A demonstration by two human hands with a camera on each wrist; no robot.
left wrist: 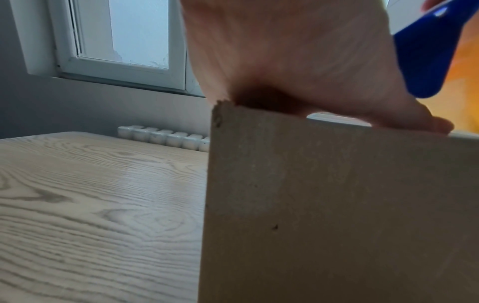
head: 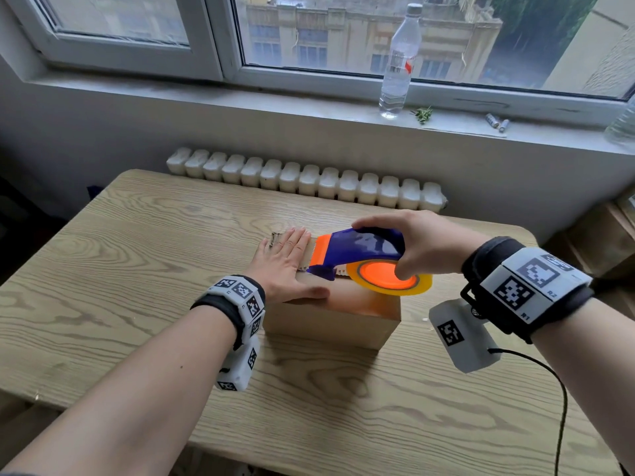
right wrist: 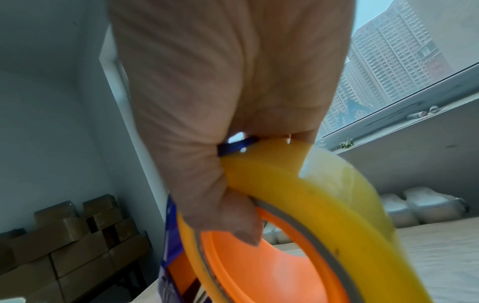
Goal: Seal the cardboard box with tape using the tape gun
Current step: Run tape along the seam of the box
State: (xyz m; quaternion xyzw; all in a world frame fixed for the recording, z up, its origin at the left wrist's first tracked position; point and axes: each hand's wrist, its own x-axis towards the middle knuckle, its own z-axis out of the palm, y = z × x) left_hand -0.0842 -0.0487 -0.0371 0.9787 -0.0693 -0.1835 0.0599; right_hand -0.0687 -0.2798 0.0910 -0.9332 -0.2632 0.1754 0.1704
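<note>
A small brown cardboard box [head: 343, 317] stands in the middle of the wooden table [head: 120, 269]. My left hand [head: 287, 261] lies flat on the left half of its top, fingers straight, thumb along the near edge. My right hand [head: 409, 245] grips the blue and orange tape gun [head: 357, 250] from above, over the right half of the box top, thumb on the orange hub of the yellowish tape roll [head: 390, 278]. The gun's orange front end sits next to my left fingers. In the left wrist view the box side [left wrist: 337, 215] fills the right. The right wrist view shows the tape roll [right wrist: 324, 205] under my right hand [right wrist: 228, 123].
A white radiator [head: 305, 178] runs behind the table's far edge. On the windowsill stand a clear plastic bottle [head: 400, 60], a green sprig [head: 423, 114] and two small batteries [head: 497, 122]. Stacked cardboard boxes [right wrist: 64, 246] sit by the wall. A black cable [head: 560, 407] trails from my right wrist.
</note>
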